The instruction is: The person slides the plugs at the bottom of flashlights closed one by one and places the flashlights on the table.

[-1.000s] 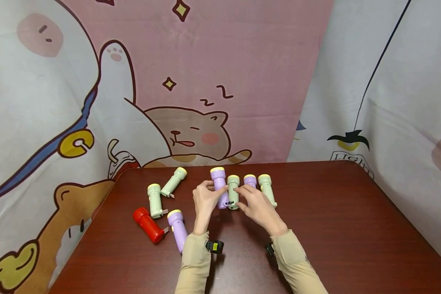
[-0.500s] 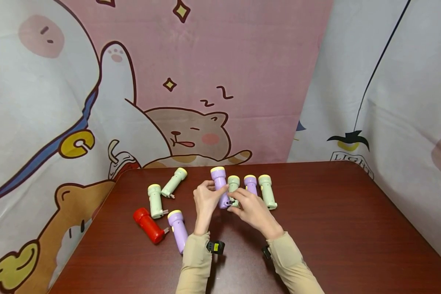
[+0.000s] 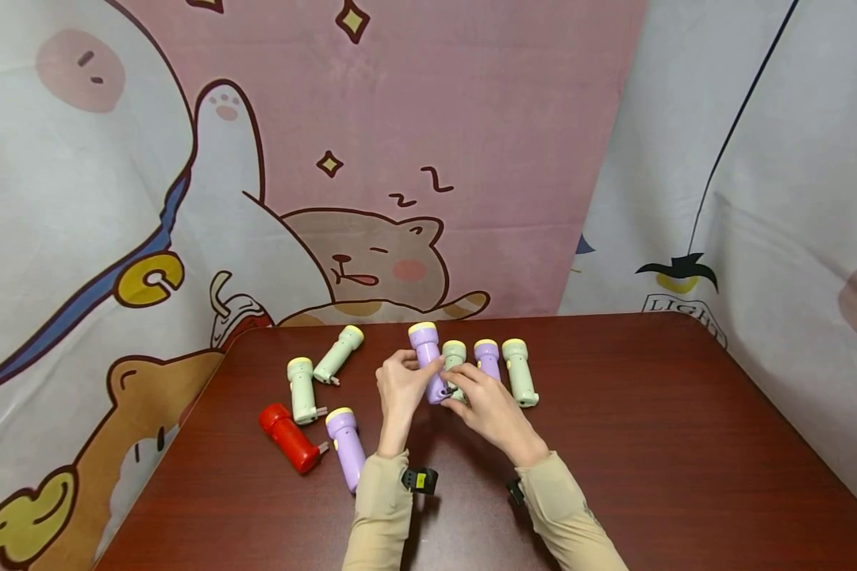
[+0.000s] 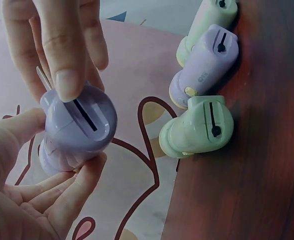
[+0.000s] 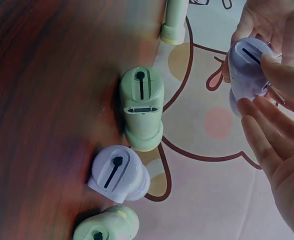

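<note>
My left hand (image 3: 398, 390) grips a purple flashlight (image 3: 424, 342) with a yellow lens rim, holding it upright with the slotted base toward me. In the left wrist view, metal plug prongs (image 4: 43, 77) stick out from the side near the base. The thumb of my right hand (image 3: 497, 408) presses on the slot (image 4: 86, 115) in the base, covering one end of it. Its other fingers extend beside the flashlight body (image 5: 244, 75). Just to the right stand a green flashlight (image 3: 455, 350), a purple one (image 3: 486, 354) and another green one (image 3: 519, 373).
On the left of the brown table (image 3: 657, 444) lie two green flashlights (image 3: 302, 388), (image 3: 339, 354), a red one (image 3: 290, 438) and a purple one (image 3: 347, 450). Prongs show on the red flashlight and both green ones. A printed cloth (image 3: 514, 159) hangs behind.
My right hand has moved left, bringing its thumb onto the base of the held purple flashlight. The left hand keeps its grip in nearly the same place.
</note>
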{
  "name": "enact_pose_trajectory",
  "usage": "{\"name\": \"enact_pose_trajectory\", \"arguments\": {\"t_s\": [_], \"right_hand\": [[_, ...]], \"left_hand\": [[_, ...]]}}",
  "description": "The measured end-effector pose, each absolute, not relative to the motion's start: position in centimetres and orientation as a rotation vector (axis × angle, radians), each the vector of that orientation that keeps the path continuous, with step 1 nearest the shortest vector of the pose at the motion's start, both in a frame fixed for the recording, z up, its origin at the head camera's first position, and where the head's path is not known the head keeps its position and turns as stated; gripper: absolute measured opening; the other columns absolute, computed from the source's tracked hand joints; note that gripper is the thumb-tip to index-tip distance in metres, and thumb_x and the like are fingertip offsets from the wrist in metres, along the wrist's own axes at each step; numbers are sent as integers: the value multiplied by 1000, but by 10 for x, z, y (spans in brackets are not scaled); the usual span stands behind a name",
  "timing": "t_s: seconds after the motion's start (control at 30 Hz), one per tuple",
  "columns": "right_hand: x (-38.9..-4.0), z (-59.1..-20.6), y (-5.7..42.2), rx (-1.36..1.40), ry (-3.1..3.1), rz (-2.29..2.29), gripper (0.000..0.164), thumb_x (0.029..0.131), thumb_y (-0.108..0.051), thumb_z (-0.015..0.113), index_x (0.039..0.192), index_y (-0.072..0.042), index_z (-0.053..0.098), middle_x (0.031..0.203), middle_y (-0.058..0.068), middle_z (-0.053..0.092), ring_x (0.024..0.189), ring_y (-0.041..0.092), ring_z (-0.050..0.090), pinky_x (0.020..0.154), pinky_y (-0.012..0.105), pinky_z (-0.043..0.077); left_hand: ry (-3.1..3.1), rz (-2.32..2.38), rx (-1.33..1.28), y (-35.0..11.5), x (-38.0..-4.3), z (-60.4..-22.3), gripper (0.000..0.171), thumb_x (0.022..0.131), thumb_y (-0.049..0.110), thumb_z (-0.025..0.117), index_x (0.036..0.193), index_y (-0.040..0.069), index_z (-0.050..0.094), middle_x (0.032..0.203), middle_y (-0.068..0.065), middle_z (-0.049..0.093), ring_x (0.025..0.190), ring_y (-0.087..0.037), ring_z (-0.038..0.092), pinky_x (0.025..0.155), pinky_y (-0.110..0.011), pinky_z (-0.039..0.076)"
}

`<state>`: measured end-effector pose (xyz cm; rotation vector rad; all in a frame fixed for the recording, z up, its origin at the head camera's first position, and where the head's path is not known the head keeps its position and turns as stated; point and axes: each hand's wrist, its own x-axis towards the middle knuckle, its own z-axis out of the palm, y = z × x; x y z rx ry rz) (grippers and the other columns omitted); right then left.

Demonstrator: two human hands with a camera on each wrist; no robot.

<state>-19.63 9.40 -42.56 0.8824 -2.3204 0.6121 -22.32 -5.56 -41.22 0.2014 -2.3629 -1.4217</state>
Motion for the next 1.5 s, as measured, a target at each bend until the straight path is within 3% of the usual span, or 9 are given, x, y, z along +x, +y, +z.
{"name": "enact_pose_trajectory", "arguments": {"t_s": [0.5, 0.93, 1.5], "right_hand": [[-197, -427, 95, 952, -2280, 651, 34, 75, -12, 78, 107, -3, 70, 104, 7, 66, 94, 16, 66, 77, 26, 54], [-201, -431, 98, 1041, -2218, 630, 29, 74, -14, 80, 99, -4, 72, 100, 3, 65, 83, 9, 63, 70, 19, 52], [-202, -428, 99, 1059, -2148, 603, 28, 72, -13, 82, 97, -5, 73, 99, 2, 65, 82, 7, 63, 69, 18, 51]], "left_hand": [[-2405, -1402, 222, -55, -220, -408, 46, 68, 35, 83, 94, 0, 71, 83, -14, 74, 77, -25, 71, 65, -35, 54], [-2461, -1327, 254, -51, -212, -408, 46, 68, 34, 83, 97, 0, 70, 84, -13, 74, 76, -25, 70, 68, -38, 53], [-2444, -1308, 242, -50, -209, -403, 46, 67, 34, 82, 96, 0, 70, 83, -14, 74, 75, -26, 71, 67, -39, 53]]}}
